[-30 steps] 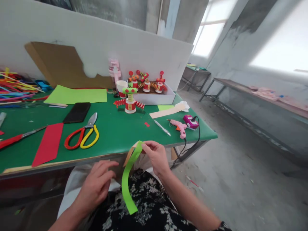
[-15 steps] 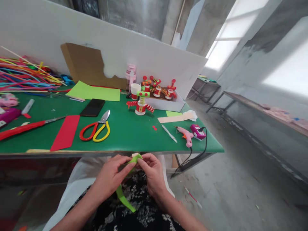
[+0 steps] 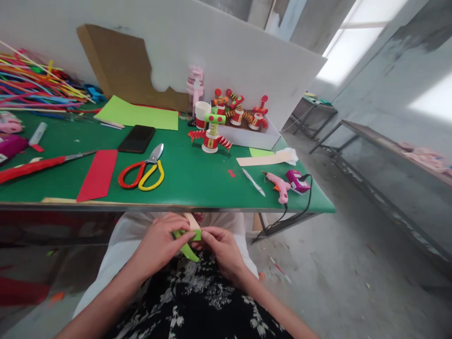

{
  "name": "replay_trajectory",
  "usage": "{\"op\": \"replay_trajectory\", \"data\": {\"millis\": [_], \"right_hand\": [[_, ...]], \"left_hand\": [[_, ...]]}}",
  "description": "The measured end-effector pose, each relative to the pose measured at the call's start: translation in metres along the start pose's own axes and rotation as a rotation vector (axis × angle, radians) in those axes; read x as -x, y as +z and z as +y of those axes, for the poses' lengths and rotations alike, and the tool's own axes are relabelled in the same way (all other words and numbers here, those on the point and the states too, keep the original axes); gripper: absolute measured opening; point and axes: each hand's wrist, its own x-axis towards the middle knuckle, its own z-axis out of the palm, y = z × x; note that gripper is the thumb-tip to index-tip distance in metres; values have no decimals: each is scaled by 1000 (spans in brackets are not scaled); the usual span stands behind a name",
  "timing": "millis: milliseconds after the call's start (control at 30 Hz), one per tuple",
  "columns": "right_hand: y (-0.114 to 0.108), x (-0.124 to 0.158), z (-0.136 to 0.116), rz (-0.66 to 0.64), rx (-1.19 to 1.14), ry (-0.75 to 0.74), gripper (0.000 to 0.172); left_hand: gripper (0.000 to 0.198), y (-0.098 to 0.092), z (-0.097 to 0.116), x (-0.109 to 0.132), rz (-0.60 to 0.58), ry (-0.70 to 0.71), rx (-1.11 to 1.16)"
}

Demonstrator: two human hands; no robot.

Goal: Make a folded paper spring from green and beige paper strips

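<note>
the bright green narrow paper strip (image 3: 188, 253) is located below the tabletop's (image 3: 187, 186) front edge, above the black floral garment (image 3: 197, 287). it is pinched between thumb and fingers by the left hand (image 3: 158, 242); its near end is nipped by the fingertips of the right hand (image 3: 223, 250). the double hold is judged to be used for steadying it against the pale cream paper strip (image 3: 191, 221). whether the strips are joined cannot be told, contact being covered by fingers. by the front edge, red-and-yellow-handled metal scissors (image 3: 152, 161) are laid, presumably for easy reach. the red-handled tool (image 3: 38, 165) is cut off at left. at the rear edge, small figures are partly hidden inside the white cardboard box (image 3: 250, 138).
</note>
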Motion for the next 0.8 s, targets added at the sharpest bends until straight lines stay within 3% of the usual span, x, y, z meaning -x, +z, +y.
{"op": "replay_trajectory", "data": {"millis": [800], "right_hand": [[-4, 0, 3, 71, 240, -94, 40]], "left_hand": [[21, 4, 3, 7, -1, 11, -44]]}}
